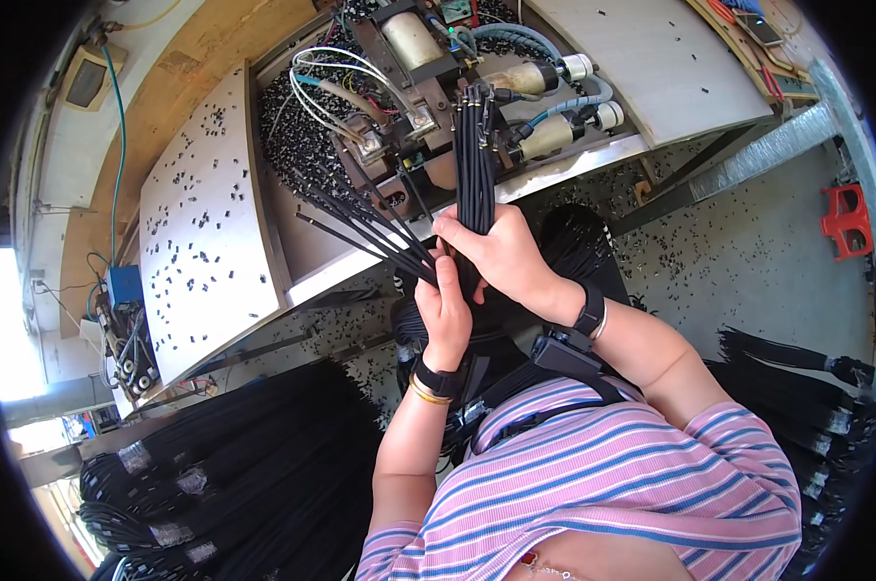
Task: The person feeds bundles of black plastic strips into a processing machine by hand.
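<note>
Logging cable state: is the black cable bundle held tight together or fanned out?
Partly fanned: most cables run together, several splay left above the left hand.

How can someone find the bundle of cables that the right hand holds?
Find the machine with white wires, set in the pale worktable. The black cable bundle rises from the right hand to it. Unlike the loose cables fanning left, it is tight and straight.

Down and to the left of where our hands grip, we see pale wrap labels (136,455) banding the bundled black cables, each a short silvery-white strip around its coil. Similar pale bands (838,420) sit on the bundles low to the right of the grip. Far up and right lies a small dark-screened device (765,30).
</note>
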The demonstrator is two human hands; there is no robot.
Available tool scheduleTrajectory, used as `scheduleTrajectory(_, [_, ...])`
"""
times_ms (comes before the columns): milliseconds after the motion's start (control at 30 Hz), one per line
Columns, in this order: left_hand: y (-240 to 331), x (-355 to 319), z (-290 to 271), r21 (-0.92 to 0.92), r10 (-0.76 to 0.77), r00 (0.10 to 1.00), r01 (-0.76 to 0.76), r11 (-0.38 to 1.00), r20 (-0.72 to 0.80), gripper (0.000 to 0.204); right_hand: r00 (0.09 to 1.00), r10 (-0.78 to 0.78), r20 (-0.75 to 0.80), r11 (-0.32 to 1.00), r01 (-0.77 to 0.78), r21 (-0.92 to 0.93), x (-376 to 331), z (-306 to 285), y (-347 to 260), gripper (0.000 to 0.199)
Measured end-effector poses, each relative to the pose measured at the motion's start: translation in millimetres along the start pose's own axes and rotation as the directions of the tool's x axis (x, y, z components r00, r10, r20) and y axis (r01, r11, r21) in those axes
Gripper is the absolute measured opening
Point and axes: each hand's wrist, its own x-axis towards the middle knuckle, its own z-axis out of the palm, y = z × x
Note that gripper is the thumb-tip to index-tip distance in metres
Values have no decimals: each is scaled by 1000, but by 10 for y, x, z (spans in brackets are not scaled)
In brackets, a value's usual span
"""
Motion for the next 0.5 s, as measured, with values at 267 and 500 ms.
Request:
scheduleTrajectory(267, [21, 71, -22, -11, -34, 999, 34, 999, -11, 30, 999, -38, 2, 999, 38, 5, 88, 34, 56, 20])
scheduleTrajectory(500, [-49, 20, -2, 5, -15, 1000, 15, 1000, 16, 29, 976, 98, 195, 993, -84, -77, 106, -83, -23, 22])
